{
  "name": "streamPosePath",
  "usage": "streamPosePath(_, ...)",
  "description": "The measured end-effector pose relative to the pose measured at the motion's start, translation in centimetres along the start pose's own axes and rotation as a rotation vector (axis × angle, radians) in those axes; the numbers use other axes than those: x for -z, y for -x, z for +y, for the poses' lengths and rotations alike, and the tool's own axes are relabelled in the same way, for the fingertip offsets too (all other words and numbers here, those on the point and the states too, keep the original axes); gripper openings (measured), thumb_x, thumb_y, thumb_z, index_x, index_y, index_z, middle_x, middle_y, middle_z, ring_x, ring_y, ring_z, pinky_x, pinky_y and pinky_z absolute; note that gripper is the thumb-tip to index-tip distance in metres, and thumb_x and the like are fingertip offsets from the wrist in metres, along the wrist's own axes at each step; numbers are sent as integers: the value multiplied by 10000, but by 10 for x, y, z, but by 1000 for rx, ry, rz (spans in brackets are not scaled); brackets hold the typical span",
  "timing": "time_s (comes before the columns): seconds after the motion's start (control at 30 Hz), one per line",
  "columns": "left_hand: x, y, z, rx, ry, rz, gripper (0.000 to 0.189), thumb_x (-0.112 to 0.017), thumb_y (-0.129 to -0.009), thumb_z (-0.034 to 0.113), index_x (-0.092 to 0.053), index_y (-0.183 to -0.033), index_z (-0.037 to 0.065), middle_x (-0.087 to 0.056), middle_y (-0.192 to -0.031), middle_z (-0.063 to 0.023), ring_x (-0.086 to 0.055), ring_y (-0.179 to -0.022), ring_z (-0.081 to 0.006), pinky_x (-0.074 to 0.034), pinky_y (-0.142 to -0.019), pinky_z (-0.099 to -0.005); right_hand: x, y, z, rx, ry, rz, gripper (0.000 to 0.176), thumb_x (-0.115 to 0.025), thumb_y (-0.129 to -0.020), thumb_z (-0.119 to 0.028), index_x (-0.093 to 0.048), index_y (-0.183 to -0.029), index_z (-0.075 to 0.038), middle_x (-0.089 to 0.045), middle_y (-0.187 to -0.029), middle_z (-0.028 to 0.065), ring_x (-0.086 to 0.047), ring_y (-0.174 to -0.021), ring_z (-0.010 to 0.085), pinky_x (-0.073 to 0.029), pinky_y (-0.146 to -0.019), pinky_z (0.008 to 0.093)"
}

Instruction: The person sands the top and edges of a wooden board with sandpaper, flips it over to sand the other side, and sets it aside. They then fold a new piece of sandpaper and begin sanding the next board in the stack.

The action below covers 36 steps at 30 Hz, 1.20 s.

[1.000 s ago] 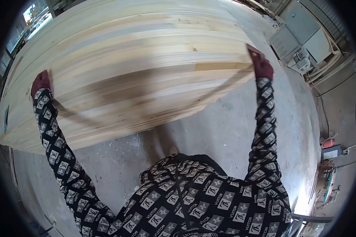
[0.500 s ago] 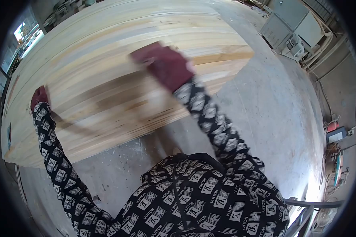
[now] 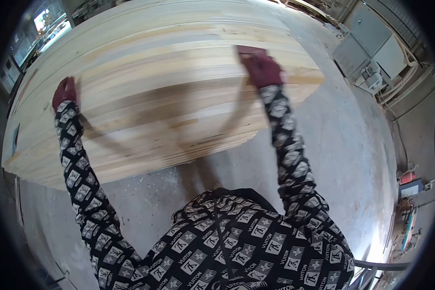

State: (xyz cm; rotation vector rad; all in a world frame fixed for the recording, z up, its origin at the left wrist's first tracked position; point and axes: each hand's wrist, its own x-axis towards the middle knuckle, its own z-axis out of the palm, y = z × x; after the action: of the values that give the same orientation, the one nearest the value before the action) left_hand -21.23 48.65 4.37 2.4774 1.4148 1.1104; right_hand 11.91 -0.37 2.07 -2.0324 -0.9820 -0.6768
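A wide panel of pale wooden strips (image 3: pixel 145 106) lies on a stack in front of me. My right hand (image 3: pixel 263 70), in a maroon glove, is over its right part, closed on a flat reddish-brown piece that looks like sandpaper (image 3: pixel 250 50). Motion blurs the hand a little. At the panel's left part my left hand (image 3: pixel 65 93), gloved in the same maroon, rests on the wood with its fingers stretched forward; nothing shows in it.
Edges of more panels (image 3: pixel 217 147) show below the top one. Concrete floor (image 3: pixel 333 145) runs along the right side. A grey metal cabinet (image 3: pixel 362 36) stands at the upper right, with hoses and tools along the wall. A dark metal frame (image 3: pixel 382 266) is at lower right.
My right hand has swept right across the panel with the sandpaper-like piece. My left hand has shifted forward and slightly right on the wood. The view has also moved a little.
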Motion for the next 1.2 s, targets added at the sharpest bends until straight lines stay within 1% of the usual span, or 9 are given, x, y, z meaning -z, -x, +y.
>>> streamPosePath(0.13,22,39,71,-473,142,285,526,-596,-857,389,-472,-1315,161,-533,-1268,-141,-531,-1133,-317,-418,-952,-386,-45,-4,-110,185,-52,-126,288,-625,-792,-376,-664,-881,-105,-654,-857,98,-613,-848,305,-479,-763,375)
streamPosePath(0.4,45,158,226,-1181,456,-182,829,-734,-722,355,-328,-1382,61,-349,-1414,-186,-312,-1315,-364,-236,-1098,-450,-49,-20,-101,7,-543,-658,789,-746,-726,-182,-329,-1383,-50,-482,-1312,180,-457,-1226,262,-359,-1027,323)
streamPosePath(0.53,1,163,265,-1254,408,-262,705,-738,-704,308,-441,-1292,57,-454,-1309,-170,-421,-1223,-323,-348,-1028,-413,-3,-26,-104,-157,-811,-745,859,-686,-734,-31,-198,-1441,-46,-373,-1404,184,-369,-1295,258,-292,-1075,341)
streamPosePath(0.6,-52,152,269,-1298,409,-147,340,-623,-761,353,-574,-977,95,-608,-973,-134,-589,-941,-338,-474,-801,-453,7,-26,-88,-234,-924,-706,825,-667,-745,-32,-217,-1437,-45,-368,-1408,184,-363,-1301,257,-284,-1078,339)
streamPosePath(0.77,26,166,290,-1202,97,-346,336,-641,-756,349,-579,-998,123,-597,-930,-141,-581,-833,-320,-470,-748,-437,28,-39,-38,-265,-777,-433,586,-635,-839,-177,-400,-1355,-30,-449,-1349,183,-415,-1267,257,-315,-1058,340)
streamPosePath(0.87,-8,175,303,-999,118,-519,531,-712,-718,293,-536,-1183,106,-526,-1201,-114,-478,-1137,-313,-375,-977,-438,20,-63,31,-155,-470,-323,599,-638,-829,-307,-445,-1322,-29,-508,-1294,194,-482,-1214,265,-360,-1019,324)
streamPosePath(0.9,-32,180,309,-1104,135,-404,334,-671,-726,383,-619,-966,157,-573,-1083,-75,-537,-1013,-274,-398,-925,-396,16,-65,54,-130,-347,-294,601,-619,-829,-345,-456,-1312,-26,-515,-1290,185,-485,-1212,274,-362,-1019,334)
streamPosePath(1.1,-44,266,358,-1042,507,105,440,-709,-631,332,-574,-1002,139,-569,-980,-47,-531,-978,-259,-420,-869,-413,9,-43,36,-182,-196,-330,478,-562,-828,-292,-550,-1231,-35,-596,-1170,198,-567,-1101,254,-420,-939,321)
streamPosePath(1.2,-22,251,325,-1120,460,4,411,-691,-663,316,-564,-996,111,-567,-985,-70,-528,-985,-265,-415,-874,-422,-7,-42,40,-230,-382,-363,430,-567,-852,-340,-603,-1173,-56,-642,-1088,174,-607,-1029,234,-437,-906,305)
